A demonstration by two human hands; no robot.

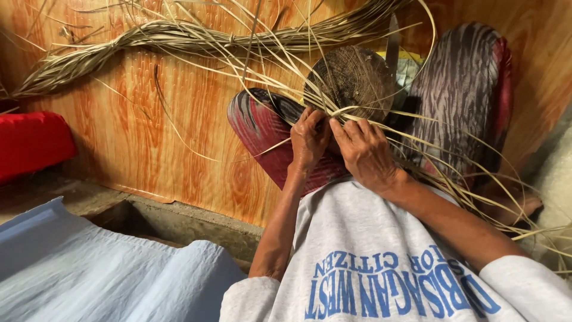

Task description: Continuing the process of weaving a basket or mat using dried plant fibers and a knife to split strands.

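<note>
At far left a red cushion (33,146) lies on the floor, with pale blue sheeting (89,268) below it near the bottom edge. Above them a twisted bundle of dried leaf strips (179,37) lies across the wood-grain floor covering (161,137). Moving right, your left hand (308,140) is closed, fingers pinched together on the loose strips (342,110) at the point where they cross. That crossing sits over a round dark wooden block (356,77) between your knees, which are covered in patterned cloth (459,89). Your right hand (364,152) is likewise closed on the same strips, thumb and forefinger just beside those of the left, the two hands nearly touching. A knife blade (392,42) stands upright behind the block. Further strips fan out to the right, past your right knee. Judgement on handling: the strips appear light, thin and springy, dry enough to crack if folded sharply, and smooth enough to slide out of a slack pinch. Hold them close to the crossing point, flat between the fingertips, where you grip them now; a hold further out would likely let them flex and splay.
</note>
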